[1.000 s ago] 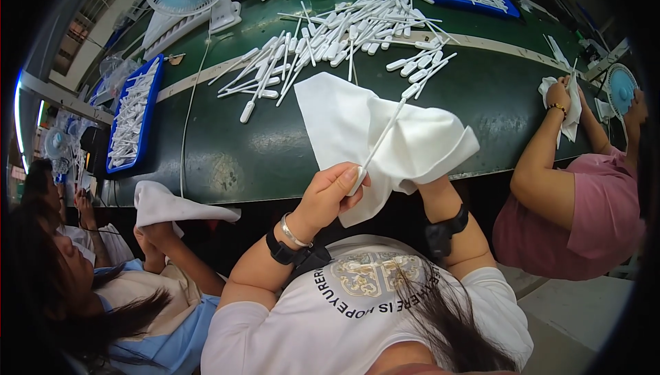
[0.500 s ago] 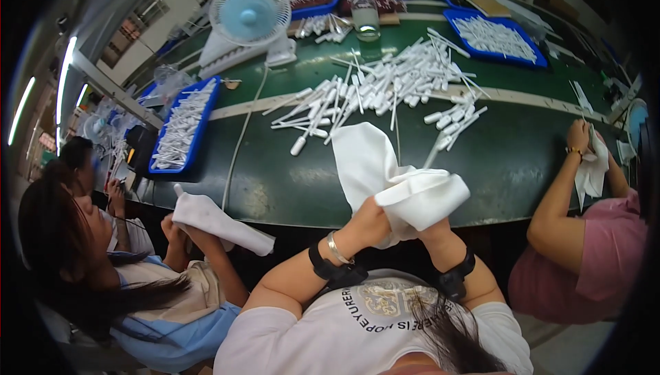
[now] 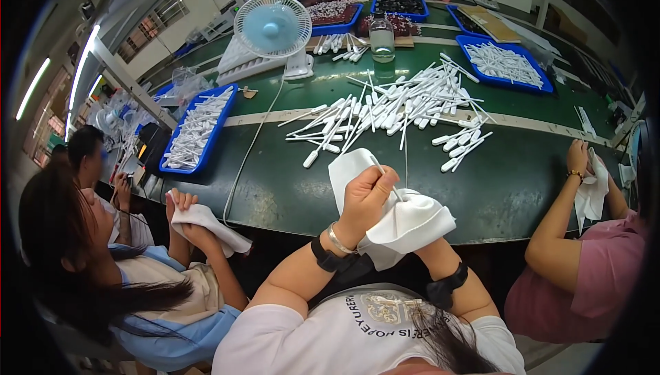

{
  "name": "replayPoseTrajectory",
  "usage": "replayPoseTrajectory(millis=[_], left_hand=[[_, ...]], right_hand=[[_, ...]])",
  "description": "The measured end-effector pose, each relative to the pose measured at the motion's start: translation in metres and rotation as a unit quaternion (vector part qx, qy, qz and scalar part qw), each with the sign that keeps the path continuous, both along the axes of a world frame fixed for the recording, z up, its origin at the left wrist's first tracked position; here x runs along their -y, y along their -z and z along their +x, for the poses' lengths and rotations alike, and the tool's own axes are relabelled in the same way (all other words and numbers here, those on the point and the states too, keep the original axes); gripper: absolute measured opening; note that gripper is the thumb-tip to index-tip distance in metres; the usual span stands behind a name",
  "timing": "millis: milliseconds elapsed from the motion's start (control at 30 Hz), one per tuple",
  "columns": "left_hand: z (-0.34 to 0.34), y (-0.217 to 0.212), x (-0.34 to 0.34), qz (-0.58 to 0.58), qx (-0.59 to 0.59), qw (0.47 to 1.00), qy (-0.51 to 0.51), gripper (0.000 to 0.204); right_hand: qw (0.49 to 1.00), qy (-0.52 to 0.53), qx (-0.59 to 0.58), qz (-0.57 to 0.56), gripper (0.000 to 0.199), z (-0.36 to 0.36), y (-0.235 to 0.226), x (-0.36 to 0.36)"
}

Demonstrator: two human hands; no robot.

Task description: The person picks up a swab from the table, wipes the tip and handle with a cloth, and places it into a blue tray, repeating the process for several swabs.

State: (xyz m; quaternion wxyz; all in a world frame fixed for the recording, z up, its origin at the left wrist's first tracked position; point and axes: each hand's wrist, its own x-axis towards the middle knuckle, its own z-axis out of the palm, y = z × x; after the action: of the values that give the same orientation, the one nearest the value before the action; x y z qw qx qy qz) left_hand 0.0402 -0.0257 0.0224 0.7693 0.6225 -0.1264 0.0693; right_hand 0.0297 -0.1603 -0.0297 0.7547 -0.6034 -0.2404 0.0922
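My left hand (image 3: 369, 197) is closed in a pinch on a thin white stick (image 3: 397, 196), in front of me at the near edge of the table. The stick slants down into a white cloth (image 3: 414, 222), which is folded around its lower part. Under that cloth my right hand (image 3: 427, 250) is closed, its fingers mostly hidden by the fabric. Another part of the cloth stands up behind my left hand. Beyond it, on the green table (image 3: 309, 200), lies a loose pile of white sticks (image 3: 395, 107) with thicker oval ends.
Blue trays of white sticks stand at left (image 3: 163, 163) and far right (image 3: 546, 86). A small fan (image 3: 273, 26), its cable (image 3: 256, 145) and a glass jar (image 3: 382, 39) are on the table. People sit close on both sides, holding white cloths; another person stands at the far side.
My left hand has come up from beside the cloth and now pinches the stick above it. The cloth has moved slightly down and left. The whole view has shifted a little.
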Motion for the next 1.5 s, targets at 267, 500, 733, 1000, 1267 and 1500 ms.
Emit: replayPoseTrajectory(millis=[267,500,733,1000,1267,1500], left_hand=[[0.010,-0.011,-0.019,-0.234,-0.024,0.971,-0.050,0.014],[0.000,-0.006,0.012,0.098,0.118,0.982,-0.107,0.010],[0.002,-0.006,0.022,0.075,0.079,0.990,-0.093,0.012],[0.006,-0.003,0.021,-0.096,0.016,0.995,-0.004,0.011],[0.012,0.000,0.016,-0.023,0.072,0.996,-0.044,0.012],[0.016,0.009,0.011,0.018,0.149,0.989,-0.016,0.008]], right_hand=[[0.930,0.197,0.250,-0.185,0.038,0.003,-0.016,0.026],[0.922,0.208,0.263,-0.194,0.029,0.018,-0.019,0.012],[0.984,0.155,0.066,-0.058,0.022,-0.003,-0.018,0.004],[0.950,0.217,0.173,-0.142,0.022,0.004,-0.014,0.010],[0.985,0.145,-0.035,0.086,0.024,0.008,-0.002,0.004],[0.980,0.120,-0.094,0.128,0.024,0.012,-0.001,0.009]])
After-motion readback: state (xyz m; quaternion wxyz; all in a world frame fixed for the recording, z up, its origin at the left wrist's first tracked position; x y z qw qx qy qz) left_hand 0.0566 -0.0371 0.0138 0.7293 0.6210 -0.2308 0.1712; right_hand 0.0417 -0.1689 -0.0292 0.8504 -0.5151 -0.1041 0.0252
